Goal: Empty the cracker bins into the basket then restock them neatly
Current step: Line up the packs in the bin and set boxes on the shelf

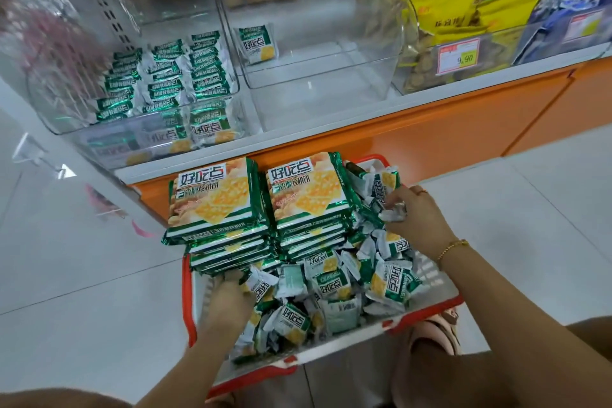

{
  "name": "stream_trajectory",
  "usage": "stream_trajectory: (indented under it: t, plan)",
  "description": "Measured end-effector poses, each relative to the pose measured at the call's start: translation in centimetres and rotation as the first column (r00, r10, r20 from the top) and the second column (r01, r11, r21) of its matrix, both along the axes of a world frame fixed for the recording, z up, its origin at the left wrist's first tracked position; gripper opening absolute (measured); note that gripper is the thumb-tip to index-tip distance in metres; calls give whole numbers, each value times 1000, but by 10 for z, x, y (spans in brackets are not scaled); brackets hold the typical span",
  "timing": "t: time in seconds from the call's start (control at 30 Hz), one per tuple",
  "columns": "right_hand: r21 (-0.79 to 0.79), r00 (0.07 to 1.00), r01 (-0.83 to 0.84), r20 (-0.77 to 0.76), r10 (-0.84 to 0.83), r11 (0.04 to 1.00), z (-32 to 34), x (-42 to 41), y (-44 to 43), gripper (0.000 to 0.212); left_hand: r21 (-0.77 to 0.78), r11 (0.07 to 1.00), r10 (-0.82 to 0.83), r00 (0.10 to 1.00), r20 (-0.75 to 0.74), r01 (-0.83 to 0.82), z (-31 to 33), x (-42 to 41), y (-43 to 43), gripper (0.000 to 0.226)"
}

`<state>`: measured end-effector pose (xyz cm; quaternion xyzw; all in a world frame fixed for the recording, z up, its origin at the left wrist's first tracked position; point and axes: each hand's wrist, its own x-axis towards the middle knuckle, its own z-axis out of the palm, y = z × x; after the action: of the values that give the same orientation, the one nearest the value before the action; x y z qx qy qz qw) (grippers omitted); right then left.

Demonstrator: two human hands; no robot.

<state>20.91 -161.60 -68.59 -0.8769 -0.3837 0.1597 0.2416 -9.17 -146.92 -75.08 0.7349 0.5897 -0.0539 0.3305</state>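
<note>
A red-rimmed white basket [430, 311] on the floor holds two stacks of large green cracker packs [308, 199] at its far side and a heap of small green-and-white cracker packets [334, 288]. My left hand [228, 295] reaches under the left stack, fingers buried among small packets; what it holds is hidden. My right hand [414, 212] pinches small packets at the basket's right side. On the shelf, the left clear bin [59, 122] holds neat rows of small packets [165, 76]. The middle clear bin [318, 76] holds one upright packet [257, 43].
A third bin [496, 53] with yellow snack bags and a 9.90 price tag stands to the right. The shelf has an orange base [430, 139]. White tiled floor surrounds the basket. My sandalled foot [437, 331] is beside its near right corner.
</note>
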Motion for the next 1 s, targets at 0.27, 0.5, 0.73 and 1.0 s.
stream_trajectory:
  t: [0.27, 0.5, 0.73, 1.0]
  plan:
    - [30, 932, 117, -350, -100, 993, -2, 9, -5, 39, -47, 995, -89, 995, -32, 88, 0, 4, 0, 45]
    - [-62, 819, 271, -509, -264, 961, -13, 7, 5, 82, -87, 986, -139, 990, 14, 140, 18, 15, -3, 48]
    - [-204, 825, 8, -553, -122, 979, -3, 15, 2, 69, -385, 922, 97, 944, 316, 34, 77, 44, -19, 78]
    - [-238, 930, -40, -363, -51, 970, -15, 14, -4, 30, -675, 736, 428, 748, 508, 38, 137, 56, -8, 100]
